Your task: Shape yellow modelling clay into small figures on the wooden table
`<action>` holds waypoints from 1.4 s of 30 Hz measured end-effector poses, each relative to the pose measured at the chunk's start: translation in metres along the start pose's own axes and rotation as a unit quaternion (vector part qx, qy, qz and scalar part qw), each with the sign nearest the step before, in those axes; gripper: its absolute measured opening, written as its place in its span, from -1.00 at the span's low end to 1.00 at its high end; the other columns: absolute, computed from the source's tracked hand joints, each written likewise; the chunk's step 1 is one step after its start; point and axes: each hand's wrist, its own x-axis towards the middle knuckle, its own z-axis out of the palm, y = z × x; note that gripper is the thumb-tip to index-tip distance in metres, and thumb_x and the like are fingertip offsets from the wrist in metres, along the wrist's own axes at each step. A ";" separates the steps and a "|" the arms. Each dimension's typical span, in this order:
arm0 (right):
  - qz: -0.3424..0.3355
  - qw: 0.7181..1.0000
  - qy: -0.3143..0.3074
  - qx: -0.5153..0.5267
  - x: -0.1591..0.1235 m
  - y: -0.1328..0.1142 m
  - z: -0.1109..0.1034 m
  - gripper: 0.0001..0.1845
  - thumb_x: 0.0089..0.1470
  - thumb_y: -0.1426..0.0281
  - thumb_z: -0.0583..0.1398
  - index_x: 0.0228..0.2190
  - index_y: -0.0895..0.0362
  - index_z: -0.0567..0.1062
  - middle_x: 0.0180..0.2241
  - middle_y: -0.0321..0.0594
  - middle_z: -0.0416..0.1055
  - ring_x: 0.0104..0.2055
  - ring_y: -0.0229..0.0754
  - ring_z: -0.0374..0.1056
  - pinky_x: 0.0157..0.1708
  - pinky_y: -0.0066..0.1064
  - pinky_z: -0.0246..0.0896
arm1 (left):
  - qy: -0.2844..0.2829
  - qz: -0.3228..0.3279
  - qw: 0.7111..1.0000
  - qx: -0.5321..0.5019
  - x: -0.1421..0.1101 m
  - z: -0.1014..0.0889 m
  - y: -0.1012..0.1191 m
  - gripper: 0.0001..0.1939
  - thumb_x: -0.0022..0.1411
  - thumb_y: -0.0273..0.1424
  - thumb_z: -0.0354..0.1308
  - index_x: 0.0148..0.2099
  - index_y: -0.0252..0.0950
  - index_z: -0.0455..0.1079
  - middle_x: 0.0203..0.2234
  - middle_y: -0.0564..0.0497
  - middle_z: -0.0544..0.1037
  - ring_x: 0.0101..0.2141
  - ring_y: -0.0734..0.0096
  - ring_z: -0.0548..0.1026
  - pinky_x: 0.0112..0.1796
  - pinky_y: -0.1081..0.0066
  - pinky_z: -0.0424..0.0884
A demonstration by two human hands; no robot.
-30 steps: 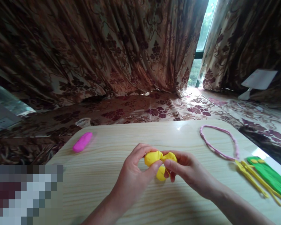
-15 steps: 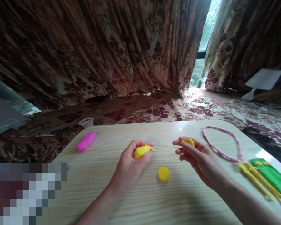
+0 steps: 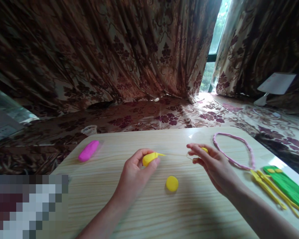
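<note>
One yellow disc [image 3: 172, 184] lies rounded on the table [image 3: 201, 215] — formed, we judge. Our left hand [image 3: 133, 174] pinches a tailed yellow lump [image 3: 148, 159]; our right hand [image 3: 218, 166], loosely curled, holds a yellow piece [image 3: 204, 150] — both seem unshaped.

The pale wood-grain tabletop [image 3: 109, 144] lies open toward its far edge. Between the hands, a flat yellow clay disc [image 3: 172, 184] blocks the way.
</note>
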 end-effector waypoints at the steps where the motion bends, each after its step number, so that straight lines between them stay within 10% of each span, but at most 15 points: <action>1: 0.013 0.999 0.011 0.032 0.003 -0.001 -0.003 -0.74 -0.01 0.23 0.25 -0.30 0.14 0.50 -0.29 -0.22 0.42 -0.29 -0.25 0.31 -0.36 -0.49 0.22 | 0.011 0.005 1.000 0.025 0.004 -0.003 -0.005 -0.79 0.14 -0.29 0.12 -0.17 -0.25 0.32 -0.29 0.03 0.54 -0.30 0.39 0.49 -0.30 0.47 0.38; 12: 0.076 0.987 -0.086 0.111 -0.005 -0.003 0.003 -0.62 0.12 0.15 0.09 -0.55 0.17 0.37 -0.68 -0.45 0.02 -0.65 -0.40 -0.13 -0.66 -0.54 -0.14 | 0.044 0.073 0.952 0.293 0.034 -0.052 -0.053 -0.73 0.02 -0.25 0.18 -0.21 -0.24 0.44 -0.25 -0.08 0.48 -0.14 0.08 0.38 -0.05 0.14 0.25; 17: 0.073 0.985 -0.077 0.140 -0.007 -0.004 0.003 -0.70 0.11 0.18 0.08 -0.36 0.15 0.44 -0.64 -0.43 0.09 -0.64 -0.38 -0.03 -0.63 -0.54 -0.01 | 0.084 0.105 0.942 0.309 0.026 -0.046 -0.024 -0.52 0.07 -0.22 0.15 0.04 -0.27 0.32 0.02 -0.15 0.33 0.06 0.05 0.26 0.09 0.12 0.10; 20: 0.045 0.984 -0.122 0.120 -0.009 -0.004 0.003 -0.68 0.12 0.27 0.07 -0.16 0.17 0.45 -0.38 -0.24 0.36 -0.43 -0.26 0.28 -0.40 -0.42 0.23 | 0.058 0.107 0.980 0.156 0.013 -0.020 0.012 -0.70 0.17 -0.27 0.07 -0.06 -0.22 0.40 -0.05 -0.06 0.42 0.00 0.21 0.34 0.05 0.25 0.20; 22: -0.012 0.990 -0.134 0.051 -0.012 -0.001 0.005 -0.64 0.12 0.35 0.09 -0.03 0.11 0.37 -0.19 -0.18 0.40 -0.21 -0.17 0.35 -0.20 -0.35 0.25 | -0.094 -0.021 0.995 -0.023 0.003 0.001 0.032 -0.71 0.20 -0.27 0.04 -0.07 -0.22 0.43 -0.18 -0.06 0.52 -0.15 0.24 0.47 -0.13 0.28 0.37; 26: -0.157 0.975 -0.118 -0.104 -0.019 0.006 0.009 -0.51 0.09 0.43 0.16 0.07 0.02 0.24 -0.02 -0.16 0.36 0.07 -0.11 0.24 0.08 -0.24 0.10 | -0.223 -0.167 0.908 -0.313 -0.010 0.030 0.043 -0.67 0.26 -0.27 0.00 -0.01 -0.28 0.41 -0.22 -0.11 0.55 -0.18 0.28 0.48 -0.11 0.26 0.36; 32: -0.215 0.947 -0.152 -0.184 -0.025 0.006 0.013 -0.49 0.08 0.50 0.16 0.06 -0.01 0.25 0.01 -0.19 0.37 0.06 -0.12 0.27 0.11 -0.19 0.11 | -0.204 -0.220 0.846 -0.441 -0.014 0.033 0.030 -0.78 0.22 -0.36 0.11 -0.15 -0.36 0.47 -0.24 -0.12 0.54 -0.27 0.43 0.49 -0.13 0.36 0.36; 42: -0.226 0.959 -0.125 -0.112 -0.022 0.006 0.009 -0.52 0.10 0.54 0.13 0.05 -0.01 0.24 -0.09 -0.18 0.35 -0.10 -0.16 0.36 -0.06 -0.26 0.31 | -0.084 -0.228 0.910 -0.335 -0.011 0.030 0.019 -0.75 0.04 -0.36 0.28 -0.20 -0.36 0.51 -0.37 -0.04 0.56 -0.39 0.43 0.48 -0.24 0.37 0.41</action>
